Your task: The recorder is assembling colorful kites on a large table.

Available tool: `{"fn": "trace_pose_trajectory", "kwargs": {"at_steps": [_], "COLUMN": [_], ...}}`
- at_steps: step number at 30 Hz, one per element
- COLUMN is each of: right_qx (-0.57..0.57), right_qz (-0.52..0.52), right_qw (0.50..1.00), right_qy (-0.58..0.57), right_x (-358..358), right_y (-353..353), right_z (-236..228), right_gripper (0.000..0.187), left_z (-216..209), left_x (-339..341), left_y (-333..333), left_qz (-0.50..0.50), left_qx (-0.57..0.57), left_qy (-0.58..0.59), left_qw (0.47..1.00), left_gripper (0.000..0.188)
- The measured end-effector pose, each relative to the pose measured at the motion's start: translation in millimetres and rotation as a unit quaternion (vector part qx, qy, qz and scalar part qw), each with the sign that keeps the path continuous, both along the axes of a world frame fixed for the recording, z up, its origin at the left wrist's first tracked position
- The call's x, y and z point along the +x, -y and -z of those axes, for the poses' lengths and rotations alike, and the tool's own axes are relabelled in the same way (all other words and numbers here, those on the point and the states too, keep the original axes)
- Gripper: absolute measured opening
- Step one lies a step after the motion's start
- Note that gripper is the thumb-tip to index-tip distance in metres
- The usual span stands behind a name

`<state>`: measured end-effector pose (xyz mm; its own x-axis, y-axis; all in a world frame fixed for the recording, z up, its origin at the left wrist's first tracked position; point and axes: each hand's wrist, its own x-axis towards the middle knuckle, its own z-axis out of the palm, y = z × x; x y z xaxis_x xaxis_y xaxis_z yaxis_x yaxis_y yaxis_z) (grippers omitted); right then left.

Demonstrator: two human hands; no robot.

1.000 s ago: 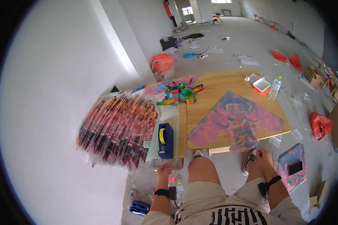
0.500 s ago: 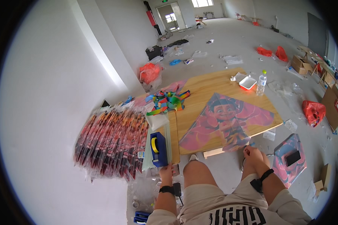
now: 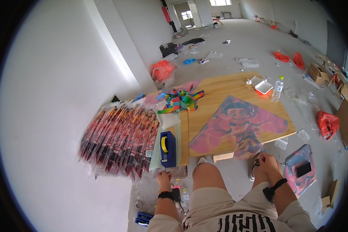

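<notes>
My left hand (image 3: 164, 177) is at the near edge of the table, just below a blue tape dispenser (image 3: 168, 149) with a yellow core. Its fingers are curled in; what they hold, if anything, is too small to see. Above my right knee is my right hand (image 3: 267, 164), fingers bent together, a little below the kite's lower tip; their content is hidden. A pink and blue kite (image 3: 237, 124) printed with a cartoon figure lies flat on the wooden board (image 3: 211, 87), its lower end hanging past the near edge.
Many folded printed kites (image 3: 118, 135) are stacked at the left. Rainbow ribbons (image 3: 181, 101) lie behind the dispenser. A white tray (image 3: 263, 87) and water bottle (image 3: 277, 89) stand at the far right corner. A phone (image 3: 303, 169) rests on another printed piece (image 3: 297, 185) by the floor.
My left hand has shifted left along the table edge, away from below the dispenser. My right hand has drawn slightly away from the kite's lower end. The view has turned slightly left.
</notes>
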<state>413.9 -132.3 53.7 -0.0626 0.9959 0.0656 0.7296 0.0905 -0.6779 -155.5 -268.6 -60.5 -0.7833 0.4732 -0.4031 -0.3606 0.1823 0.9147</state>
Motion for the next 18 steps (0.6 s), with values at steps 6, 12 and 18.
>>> {"fn": "trace_pose_trajectory", "kwargs": {"at_steps": [6,12,18], "right_qx": [0.020,0.047,0.021], "right_qz": [0.012,0.007,0.009], "right_qw": [1.000,0.999,1.000], "right_qy": [0.003,0.002,0.008], "right_x": [14.4,13.4,14.0], "right_y": [-5.3,-5.4,-2.3], "right_z": [13.5,18.3,14.8], "right_gripper": [0.012,0.012,0.012], "left_z": [-9.4,-4.4,-5.0], "left_x": [-22.2,-31.0,-28.9], "left_y": [-5.2,-14.5,-14.0], "left_qz": [-0.085,-0.057,-0.045], "left_qx": [0.031,0.017,-0.001], "left_qy": [0.005,0.001,-0.045], "left_qw": [0.996,0.998,0.998], "left_gripper": [0.035,0.029,0.028]}}
